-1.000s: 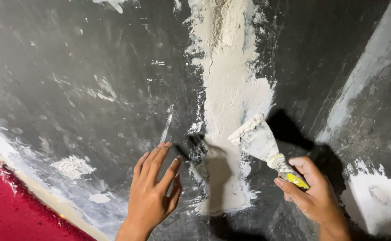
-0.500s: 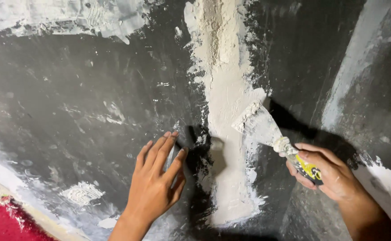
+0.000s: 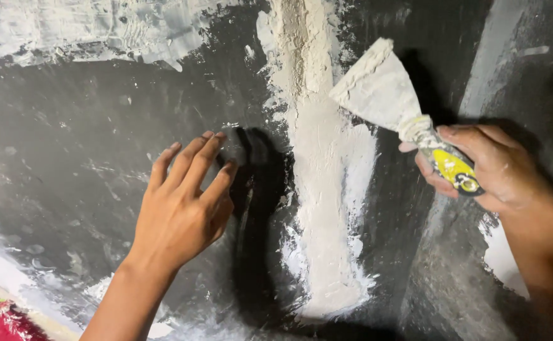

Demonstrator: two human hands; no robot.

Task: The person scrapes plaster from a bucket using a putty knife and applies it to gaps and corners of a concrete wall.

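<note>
Since the earlier frame, the putty knife [image 3: 390, 95] has risen, its plaster-coated trapezoid blade now above the right hand [image 3: 479, 167], which grips the yellow handle. The left hand [image 3: 185, 208] rests open, fingers spread on the dark rough wall [image 3: 87, 145], beside the white plaster strip [image 3: 321, 189].

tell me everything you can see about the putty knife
The putty knife has a wide, fan-shaped blade smeared all over with whitish plaster, a ridge of it along the front edge. Its handle is yellow and black, caked with plaster at the neck. The right hand holds the handle, blade pointing up and left, its edge beside the wet plaster strip on the dark wall. Whether the edge touches the wall is unclear.
</note>
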